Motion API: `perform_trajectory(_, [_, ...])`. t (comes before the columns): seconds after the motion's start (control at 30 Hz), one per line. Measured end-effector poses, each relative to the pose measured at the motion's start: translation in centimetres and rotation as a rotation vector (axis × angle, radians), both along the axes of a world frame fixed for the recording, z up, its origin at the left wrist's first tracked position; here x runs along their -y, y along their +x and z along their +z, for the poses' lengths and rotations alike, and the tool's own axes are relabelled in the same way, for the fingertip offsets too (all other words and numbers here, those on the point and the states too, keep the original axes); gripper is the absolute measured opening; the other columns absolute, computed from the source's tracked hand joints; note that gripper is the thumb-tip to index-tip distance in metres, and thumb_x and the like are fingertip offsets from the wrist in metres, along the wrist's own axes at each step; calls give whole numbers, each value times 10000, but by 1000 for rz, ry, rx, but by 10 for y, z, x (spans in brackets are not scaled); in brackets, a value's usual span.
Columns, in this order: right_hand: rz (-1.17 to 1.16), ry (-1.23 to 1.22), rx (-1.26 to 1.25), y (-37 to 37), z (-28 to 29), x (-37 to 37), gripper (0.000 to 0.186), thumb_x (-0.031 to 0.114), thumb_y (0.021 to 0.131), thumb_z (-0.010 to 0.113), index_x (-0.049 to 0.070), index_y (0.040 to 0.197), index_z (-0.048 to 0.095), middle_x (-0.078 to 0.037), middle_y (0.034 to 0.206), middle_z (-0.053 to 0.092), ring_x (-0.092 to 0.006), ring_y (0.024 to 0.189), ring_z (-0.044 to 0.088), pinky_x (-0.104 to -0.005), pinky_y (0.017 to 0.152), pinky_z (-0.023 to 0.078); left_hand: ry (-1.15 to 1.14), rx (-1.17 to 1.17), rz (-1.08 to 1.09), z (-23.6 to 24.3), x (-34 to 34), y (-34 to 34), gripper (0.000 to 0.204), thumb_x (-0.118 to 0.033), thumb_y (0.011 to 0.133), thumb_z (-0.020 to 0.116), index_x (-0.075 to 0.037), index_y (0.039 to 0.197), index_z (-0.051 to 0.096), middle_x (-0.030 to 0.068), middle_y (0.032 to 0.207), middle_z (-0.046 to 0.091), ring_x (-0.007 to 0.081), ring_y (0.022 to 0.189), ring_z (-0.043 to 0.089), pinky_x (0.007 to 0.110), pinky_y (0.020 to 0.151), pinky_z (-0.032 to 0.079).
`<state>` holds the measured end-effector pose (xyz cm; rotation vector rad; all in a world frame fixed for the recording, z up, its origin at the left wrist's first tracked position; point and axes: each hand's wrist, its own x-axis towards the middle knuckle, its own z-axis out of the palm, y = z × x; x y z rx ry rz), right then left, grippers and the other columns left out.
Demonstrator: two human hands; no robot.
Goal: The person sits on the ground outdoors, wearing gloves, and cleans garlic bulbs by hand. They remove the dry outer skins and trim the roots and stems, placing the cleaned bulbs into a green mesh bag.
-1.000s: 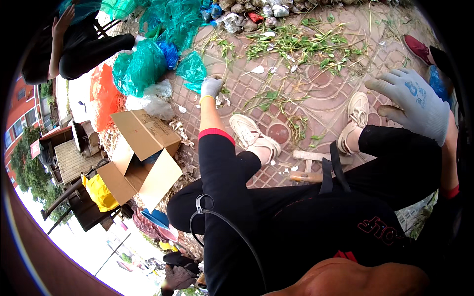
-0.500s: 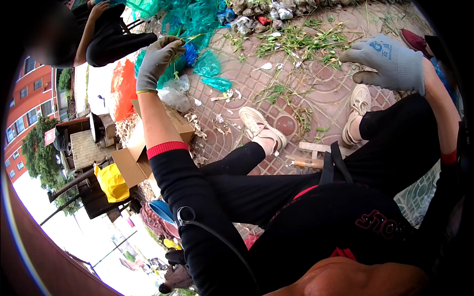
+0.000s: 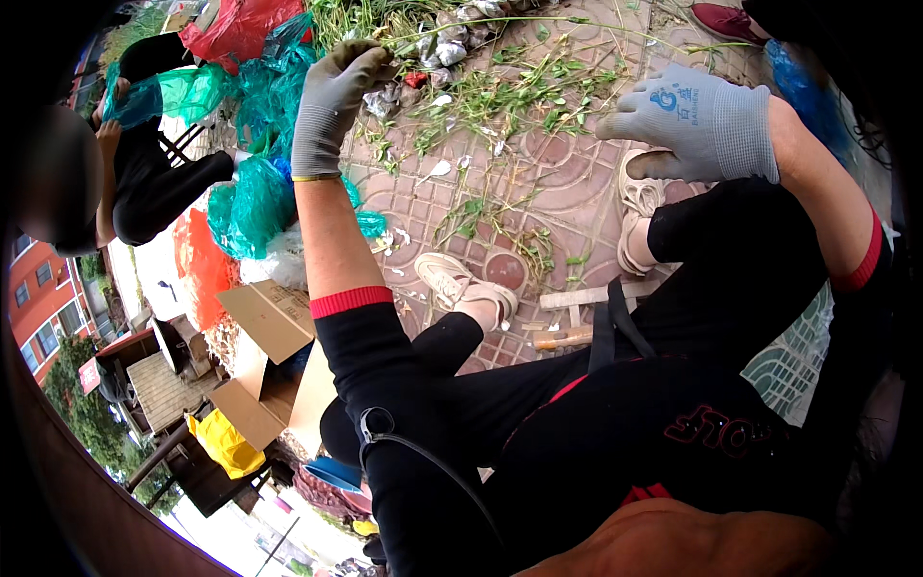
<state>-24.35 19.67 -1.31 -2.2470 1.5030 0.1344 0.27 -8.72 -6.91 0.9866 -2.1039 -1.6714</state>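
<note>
My left hand, in a grey knit glove with dark fingertips, is raised at the upper left. Its fingers are pinched on a long thin green plant stem, which stretches rightward over the paving. My right hand wears a matching glove and hovers above my right shoe, back upward. Its fingers are extended and the thumb stands apart; I see nothing in it. Between and beyond both hands, loose green stems and leaves lie scattered on the ground.
Teal plastic bags, a red bag and an open cardboard box stand to the left. Another person sits there, handling a bag. A wooden-handled tool lies near my feet. A blue bag is at right.
My view has shifted, bringing more of the plant pile into sight. My left hand has moved up and away from the teal bags, and a longer stretch of stem shows. The right hand stays open.
</note>
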Motion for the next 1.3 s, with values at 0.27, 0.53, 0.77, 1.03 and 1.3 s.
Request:
perform_trajectory(0.27, [-60,142,88,-2,-5,12,428,252,831,635,52,1201,556,-86,971,590,-254,932,571,-367,844,439,-520,657,176,-227,3,61,369,-325,783,624,-60,1034,681,144,909,695,298,847,665,363,800,507])
perform_trajectory(0.53, [-89,173,124,-2,-9,57,505,218,757,679,29,1207,547,-88,945,579,-257,912,544,-358,833,399,-394,597,849,-305,102,161,205,-178,818,632,-9,910,700,83,690,671,147,547,625,289,551,492])
perform_trajectory(0.77, [-169,323,55,1,-13,78,523,215,746,687,35,1213,539,-86,940,574,-257,906,537,-358,816,396,-314,1230,519,-302,129,90,427,-378,817,589,-43,1066,677,166,1138,640,304,1001,647,395,821,519])
perform_trajectory(1.03, [23,233,168,14,-21,87,509,253,778,667,41,1222,540,-83,951,582,-254,903,554,-361,828,408,-71,1271,423,-288,108,197,487,-429,720,629,-36,1000,700,166,1078,663,282,1025,643,369,853,504])
perform_trajectory(1.3, [53,66,159,12,-12,56,486,249,813,646,41,1236,528,-79,911,560,-251,878,558,-360,795,432,14,1176,292,-250,40,269,393,-371,620,739,-16,786,710,162,781,690,271,727,673,360,676,516])
